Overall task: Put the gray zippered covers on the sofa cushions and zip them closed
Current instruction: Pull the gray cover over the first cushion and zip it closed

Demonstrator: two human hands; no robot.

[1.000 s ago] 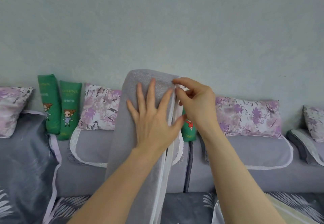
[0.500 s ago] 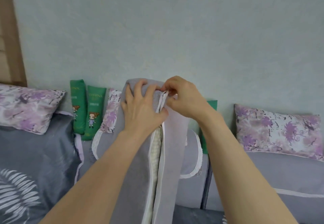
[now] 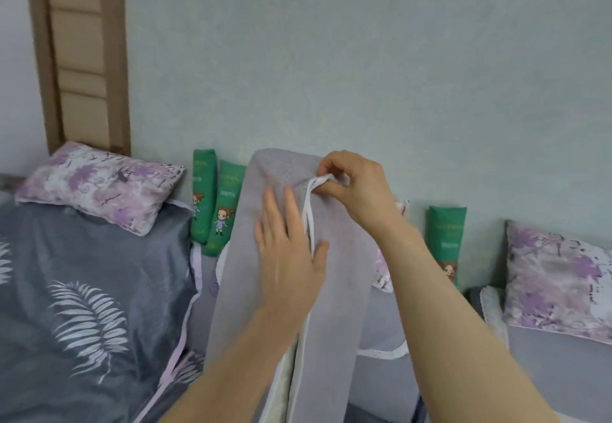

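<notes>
A long sofa cushion in a gray zippered cover (image 3: 334,293) stands on end in front of me, its white zipper tape (image 3: 308,220) running down the near edge. My left hand (image 3: 288,253) lies flat against the cover with straight fingers, just left of the zipper. My right hand (image 3: 354,187) pinches the white tape end at the cushion's top corner. Lower down the seam gapes and pale foam (image 3: 281,386) shows through.
Behind stands the gray sofa (image 3: 390,386) against a pale green wall. Purple floral pillows (image 3: 99,184) (image 3: 559,277) lie left and right, green cartoon-print pillows (image 3: 212,207) (image 3: 445,240) lean on the wall. A dark leaf-print blanket (image 3: 82,306) covers the left.
My left hand has let go of the top edge and now lies flat lower on the cover. My right hand still pinches the tape at the top. The view has swung left.
</notes>
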